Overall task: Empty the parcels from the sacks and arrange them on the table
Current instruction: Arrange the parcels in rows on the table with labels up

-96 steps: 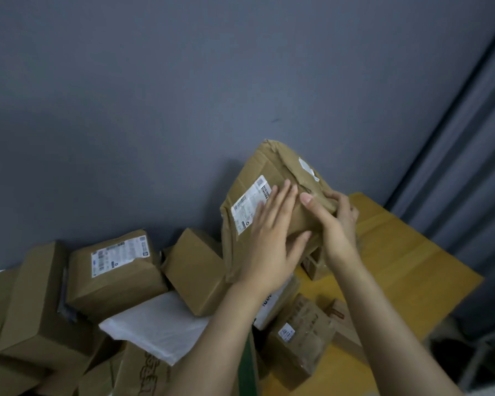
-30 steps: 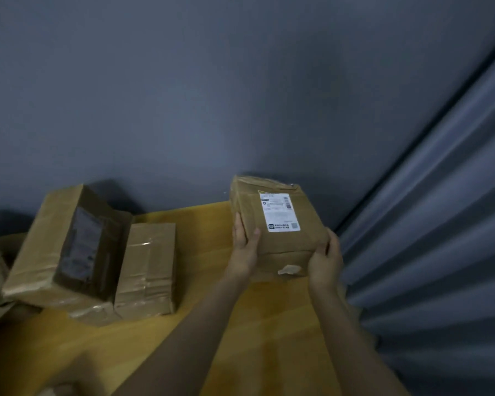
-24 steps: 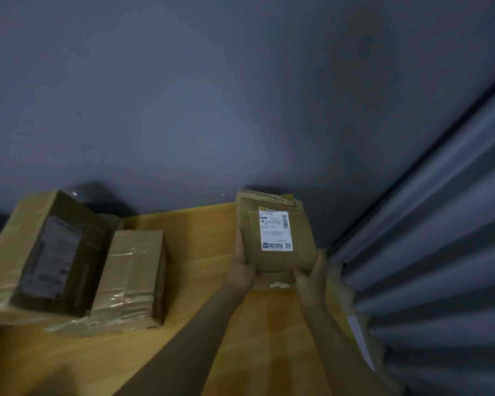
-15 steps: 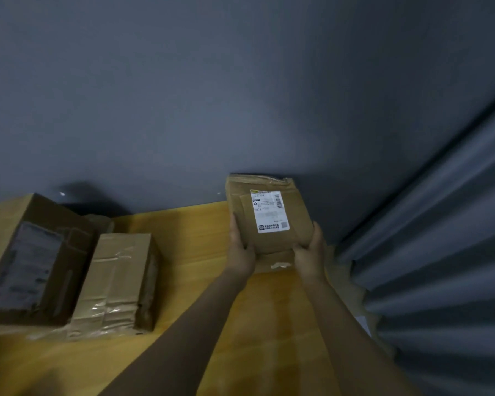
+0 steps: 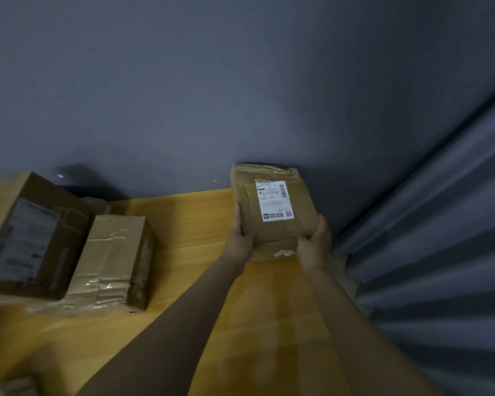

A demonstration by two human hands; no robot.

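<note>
Head view: parcel (image 5: 272, 207), white label up, at the far right corner of the table (image 5: 189, 224), its far end against or just beside the grey wall (image 5: 240, 81); whether it rests fully on the wood cannot be told.
Grip: left hand (image 5: 240, 235) curls round the parcel's left edge and right hand (image 5: 312, 244) round its near right corner; both hold it.
Done: large box (image 5: 32, 235) and taped box (image 5: 112, 258) sit side by side, touching, at the table's left.
Left: this parcel is not yet released; sacks are out of view, so what remains cannot be told.
Edges: the table's right edge runs just beside the curtain (image 5: 440, 252), close to the right hand.
Open room: bare wood between the taped box and the parcel, and nearer the person.
</note>
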